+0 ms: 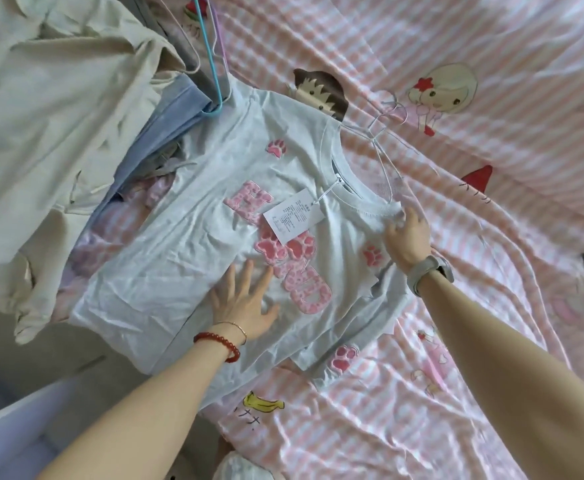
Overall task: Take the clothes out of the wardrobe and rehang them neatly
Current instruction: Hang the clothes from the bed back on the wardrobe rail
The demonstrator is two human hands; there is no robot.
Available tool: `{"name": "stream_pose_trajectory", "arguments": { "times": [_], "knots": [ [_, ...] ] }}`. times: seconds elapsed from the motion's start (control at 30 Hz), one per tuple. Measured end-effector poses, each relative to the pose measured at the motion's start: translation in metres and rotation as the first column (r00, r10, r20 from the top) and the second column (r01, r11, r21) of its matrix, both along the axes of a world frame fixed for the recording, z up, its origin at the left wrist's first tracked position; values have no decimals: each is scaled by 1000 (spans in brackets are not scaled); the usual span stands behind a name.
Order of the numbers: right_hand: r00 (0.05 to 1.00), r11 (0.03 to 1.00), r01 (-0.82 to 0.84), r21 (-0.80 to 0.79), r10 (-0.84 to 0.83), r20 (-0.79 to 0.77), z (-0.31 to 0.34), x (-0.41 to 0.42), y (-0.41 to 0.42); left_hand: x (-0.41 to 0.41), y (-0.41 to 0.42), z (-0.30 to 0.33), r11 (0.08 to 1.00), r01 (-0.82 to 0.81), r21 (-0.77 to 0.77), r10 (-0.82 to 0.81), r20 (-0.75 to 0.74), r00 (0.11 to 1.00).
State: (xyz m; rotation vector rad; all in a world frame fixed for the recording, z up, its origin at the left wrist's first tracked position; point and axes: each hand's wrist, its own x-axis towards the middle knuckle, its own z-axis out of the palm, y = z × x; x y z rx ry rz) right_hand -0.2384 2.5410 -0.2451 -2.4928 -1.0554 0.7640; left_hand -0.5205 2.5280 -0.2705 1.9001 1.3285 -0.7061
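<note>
One pale T-shirt [193, 216], pink appliqué letters and paw patches on the front, lying face up and flat on a pink-striped cartoon bedsheet [474, 393]. One white paper tag [292, 214] tied at the neckline, resting on the chest. One pale wire hanger [386, 133] at the collar, hook pointing away over the sheet. Left hand [244, 306], fingers spread and flat, pressing the shirt front beside the letters; red bead bracelet [219, 344] on that wrist. Right hand [405, 235], fingers curled, pinching the shoulder edge by the collar; watch [429, 273] on the wrist. Adjoining at left: heap of cream garments [51, 116], one blue garment [169, 116], two hangers, blue [211, 64] and lilac [219, 32], overlapping the shirt's far sleeve.
</note>
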Motion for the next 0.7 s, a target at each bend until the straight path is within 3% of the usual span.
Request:
{"name": "stream_pose_trajectory", "arguments": {
  "times": [0.2, 0.37, 0.53, 0.63, 0.7],
  "knots": [
    [983, 980, 178, 84, -180, 16, 14, -15, 10, -7, 17, 1, 996, 39, -78, -39, 5, 999],
    [946, 949, 314, 27, -315, 74, 31, -30, -28, 0, 43, 40, 988, -126, 92, 102, 233, 967],
    [976, 982, 166, 93, -177, 130, 61, -52, -85, 12, 74, 96, 898, -201, 390, 26, 409, 912],
    [985, 978, 39, 204, -73, 159, 85, -64, -101, 20, 92, 127, 808, -81, 584, -154, 341, 927],
    [980, 961, -8, 277, -47, 191, 101, -65, -109, 22, 102, 140, 771, 48, 635, -255, 239, 937]
  ]
}}
